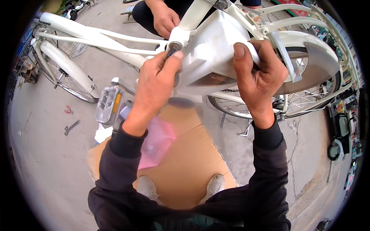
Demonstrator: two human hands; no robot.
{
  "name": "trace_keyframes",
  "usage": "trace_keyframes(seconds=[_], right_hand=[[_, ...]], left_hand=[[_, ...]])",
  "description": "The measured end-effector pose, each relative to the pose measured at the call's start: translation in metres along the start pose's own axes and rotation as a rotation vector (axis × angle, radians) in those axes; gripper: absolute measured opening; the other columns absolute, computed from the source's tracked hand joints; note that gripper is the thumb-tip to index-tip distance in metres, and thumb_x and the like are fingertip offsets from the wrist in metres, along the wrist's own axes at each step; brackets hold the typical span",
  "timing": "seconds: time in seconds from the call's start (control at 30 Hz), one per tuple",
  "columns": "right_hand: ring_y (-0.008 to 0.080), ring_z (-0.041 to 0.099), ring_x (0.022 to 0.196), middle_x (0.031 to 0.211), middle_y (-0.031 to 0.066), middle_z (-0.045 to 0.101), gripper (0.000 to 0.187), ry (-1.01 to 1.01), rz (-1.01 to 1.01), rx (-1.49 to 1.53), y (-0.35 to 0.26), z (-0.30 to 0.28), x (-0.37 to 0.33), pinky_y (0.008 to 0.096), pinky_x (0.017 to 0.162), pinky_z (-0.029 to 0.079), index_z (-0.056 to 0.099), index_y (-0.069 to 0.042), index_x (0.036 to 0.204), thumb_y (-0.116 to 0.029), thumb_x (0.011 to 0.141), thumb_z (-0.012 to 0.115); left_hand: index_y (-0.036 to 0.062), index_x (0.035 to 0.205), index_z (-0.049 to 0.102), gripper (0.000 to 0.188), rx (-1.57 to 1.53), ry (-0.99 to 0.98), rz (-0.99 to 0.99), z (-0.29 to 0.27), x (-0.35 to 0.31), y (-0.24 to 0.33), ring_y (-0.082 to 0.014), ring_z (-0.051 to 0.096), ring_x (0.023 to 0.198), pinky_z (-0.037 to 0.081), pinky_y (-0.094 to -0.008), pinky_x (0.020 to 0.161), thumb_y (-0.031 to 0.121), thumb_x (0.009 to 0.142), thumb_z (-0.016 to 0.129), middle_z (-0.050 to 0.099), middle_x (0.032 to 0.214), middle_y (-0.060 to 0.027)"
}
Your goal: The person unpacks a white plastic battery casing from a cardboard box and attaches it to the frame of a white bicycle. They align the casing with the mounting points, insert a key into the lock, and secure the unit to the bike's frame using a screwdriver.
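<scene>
My left hand [156, 82] is closed, thumb and fingers pinching a small dark part [172, 51] against a round metal fitting [176, 45] on the white bicycle frame [119, 56]. What kind of part it is, I cannot make out. My right hand [262, 73] grips the right edge of a white plastic cover [219, 36], thumb on top and fingers curled behind. The cover bears a dark label [214, 79] low down and lies against the frame, between my hands. Behind the bicycle, another person's hand [165, 19] rests close to the frame tube.
A clear pedal [108, 104] with an orange reflector juts out at left. Under my shoes lies cardboard [189, 154], with a pink plastic bag [156, 144] on it. Red-handled pliers [68, 110] and a wrench [72, 127] lie on the ground. The rear wheel [300, 96] stands at right.
</scene>
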State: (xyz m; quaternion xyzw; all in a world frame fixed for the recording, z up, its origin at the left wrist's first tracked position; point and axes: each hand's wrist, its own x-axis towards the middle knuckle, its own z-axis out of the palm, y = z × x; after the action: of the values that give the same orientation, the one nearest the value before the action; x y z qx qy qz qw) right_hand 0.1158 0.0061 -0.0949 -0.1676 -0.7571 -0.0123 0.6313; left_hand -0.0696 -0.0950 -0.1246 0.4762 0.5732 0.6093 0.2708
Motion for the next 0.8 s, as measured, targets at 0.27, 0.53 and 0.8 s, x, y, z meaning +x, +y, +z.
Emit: trace_keyframes(seconds=[0.27,0.53,0.8], right_hand=[[0.0174,0.038,0.049,0.060,0.0061,0.047,0.031,-0.063,-0.006,-0.165,-0.019,0.009,0.006,0.0304,0.046,0.032,0.062,-0.002,0.080,-0.023,0.082,0.084],[0.0125,0.034,0.050,0.058,0.0042,0.044,0.030,-0.099,0.005,-0.163,-0.022,0.011,0.007,0.0269,0.046,0.030,0.062,-0.001,0.080,-0.022,0.087,0.082],[0.0047,0.039,0.056,0.059,-0.0019,0.050,0.030,-0.054,0.075,-0.124,-0.025,0.017,0.008,0.0215,0.051,0.032,0.065,0.000,0.082,-0.024,0.094,0.076]], left_hand=[[0.0027,0.099,0.064,0.031,-0.447,0.222,0.116,0.020,-0.015,-0.038,-0.0074,0.052,0.075,0.040,-0.0244,0.067,0.033,0.097,0.071,0.059,0.079,0.0023],[-0.0005,0.138,0.046,0.065,-0.494,0.447,0.077,0.061,-0.046,-0.072,-0.0252,0.049,0.125,0.046,-0.0428,0.102,0.024,0.088,0.080,0.047,0.136,-0.0139],[-0.0099,0.136,0.045,0.067,-0.700,0.276,-0.236,0.068,-0.048,-0.096,-0.0229,0.062,0.112,0.055,-0.0353,0.089,0.020,0.089,0.081,0.062,0.121,-0.0199]])
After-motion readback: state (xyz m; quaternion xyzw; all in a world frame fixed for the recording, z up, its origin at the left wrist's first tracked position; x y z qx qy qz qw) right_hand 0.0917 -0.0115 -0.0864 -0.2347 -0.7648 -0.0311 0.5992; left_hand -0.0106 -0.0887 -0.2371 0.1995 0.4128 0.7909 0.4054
